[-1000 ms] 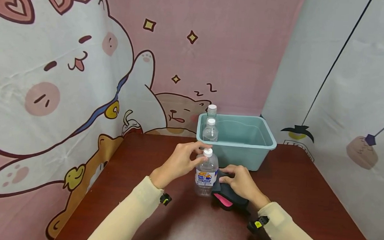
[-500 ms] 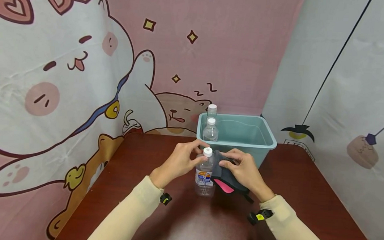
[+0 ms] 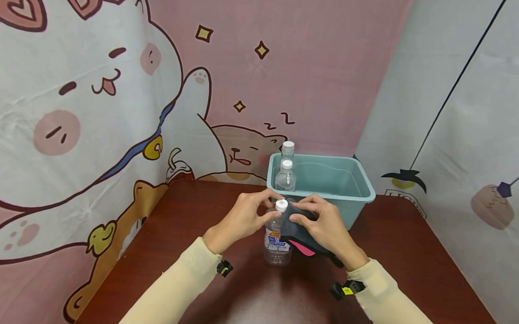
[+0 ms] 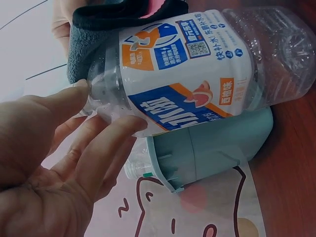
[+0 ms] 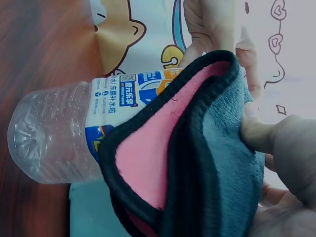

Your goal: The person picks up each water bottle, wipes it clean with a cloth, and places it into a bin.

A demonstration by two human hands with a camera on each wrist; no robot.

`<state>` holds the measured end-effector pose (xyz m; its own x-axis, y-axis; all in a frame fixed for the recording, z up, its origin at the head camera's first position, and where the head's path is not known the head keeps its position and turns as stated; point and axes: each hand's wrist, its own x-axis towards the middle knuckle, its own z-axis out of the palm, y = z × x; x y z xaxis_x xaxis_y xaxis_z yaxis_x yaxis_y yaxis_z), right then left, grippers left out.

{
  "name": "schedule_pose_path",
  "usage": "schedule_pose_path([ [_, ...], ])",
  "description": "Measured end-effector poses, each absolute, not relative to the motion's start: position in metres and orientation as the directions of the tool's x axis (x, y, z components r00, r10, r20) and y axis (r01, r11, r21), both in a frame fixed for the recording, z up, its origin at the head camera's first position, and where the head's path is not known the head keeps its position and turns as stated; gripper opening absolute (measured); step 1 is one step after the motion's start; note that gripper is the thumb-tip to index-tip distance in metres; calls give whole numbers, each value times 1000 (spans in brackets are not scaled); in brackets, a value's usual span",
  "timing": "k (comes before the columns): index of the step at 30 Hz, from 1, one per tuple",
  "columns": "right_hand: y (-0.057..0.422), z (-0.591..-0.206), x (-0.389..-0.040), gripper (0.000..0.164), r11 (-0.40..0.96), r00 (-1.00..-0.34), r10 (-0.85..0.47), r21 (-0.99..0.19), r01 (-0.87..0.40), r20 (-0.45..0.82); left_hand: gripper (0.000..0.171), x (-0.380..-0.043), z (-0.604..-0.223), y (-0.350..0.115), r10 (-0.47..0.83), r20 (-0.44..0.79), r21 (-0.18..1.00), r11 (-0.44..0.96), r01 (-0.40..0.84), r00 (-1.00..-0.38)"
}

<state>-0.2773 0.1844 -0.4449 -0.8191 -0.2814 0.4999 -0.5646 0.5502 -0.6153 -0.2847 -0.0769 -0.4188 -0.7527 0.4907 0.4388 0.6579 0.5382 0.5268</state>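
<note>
A clear plastic bottle (image 3: 276, 257) with a white cap stands upright on the table in the head view, in front of the bin. My left hand (image 3: 244, 214) grips it around the neck and shoulder, thumb on the near side. In the left wrist view the label (image 4: 173, 74) is white, blue and orange. My right hand (image 3: 328, 227) pinches a folded cleaning cloth (image 3: 294, 227), dark grey outside with a black border. The right wrist view shows its pink inner side (image 5: 145, 168). The cloth lies against the bottle's upper right side, covering part of it.
Just behind the bottle is a light blue plastic bin (image 3: 328, 197). Two more white-capped bottles stand in its left end, the nearer bottle (image 3: 286, 179) in front of the other. A patterned cloth backdrop (image 3: 325, 77) rises behind the reddish-brown table (image 3: 195, 202).
My right hand has lifted the cloth from low beside the bottle up to its shoulder, then moved slightly left over it. The left hand keeps its hold on the bottle.
</note>
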Motion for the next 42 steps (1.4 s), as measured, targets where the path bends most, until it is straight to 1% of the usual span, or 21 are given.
schedule_pose_path([
  [11, 191, -440, -265, 40, 586, -817, -372, -571, -575, 441, 40, -283, -418, -75, 493, 437, 520, 544, 658, -753],
  [21, 191, -444, -268, 43, 617, -830, -346, -560, -552, 437, 41, -285, -422, -76, 489, 435, 528, 542, 654, -756],
  [26, 196, -452, -269, 45, 628, -832, -316, -557, -544, 456, 41, -284, -420, -76, 491, 433, 533, 537, 654, -756],
  [30, 201, -462, -270, 42, 626, -832, -293, -563, -539, 471, 40, -283, -418, -76, 487, 440, 538, 530, 656, -755],
  [33, 204, -471, -272, 36, 622, -842, -280, -581, -525, 461, 40, -283, -417, -75, 485, 442, 542, 526, 655, -755],
  [37, 206, -489, -276, 29, 627, -860, -296, -594, -504, 417, 40, -282, -417, -75, 483, 436, 540, 534, 650, -759],
  [42, 208, -511, -276, 25, 649, -875, -341, -587, -484, 345, 41, -281, -418, -75, 484, 423, 544, 540, 642, -766],
])
